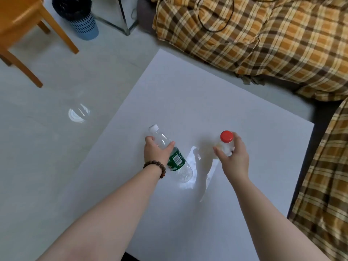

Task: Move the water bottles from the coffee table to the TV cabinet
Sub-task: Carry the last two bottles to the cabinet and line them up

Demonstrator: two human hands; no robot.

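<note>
- Step in hand: the pick-up. Both bottles are gripped over the white square worktop (188, 95); judged from this, carriage to the TV cabinet has not begun. No TV cabinet is in view.
- Left hand (156, 153): closed around the upper body of the clear plastic water bottle with a white cap and green label (172, 155), thumb on the near side, fingers wrapped over the far side. The bottle leans, cap away from the person, base toward them. Whether the base touches the worktop cannot be told.
- Right hand (233, 155): closed around the shoulder of the pale translucent bottle with a red screw cap (226, 142), just below the cap. The hand hides the bottle's lower part, so contact with the worktop cannot be told.
- Arm pose: both forearms are bare and reach forward and down from the bottom edge of the view. The left wrist carries a dark wooden bead bracelet (155, 166). The hands are apart, side by side, over the near half of the worktop.
- Next move, as judged: lift both bottles clear, level the tilted one, and turn to locate the cabinet.
- Risk, as judged: the leaning bottle, held high on smooth plastic, may swing or slip.
- Surroundings: a plaid orange-brown blanket (263, 34) lies beyond the worktop.
</note>
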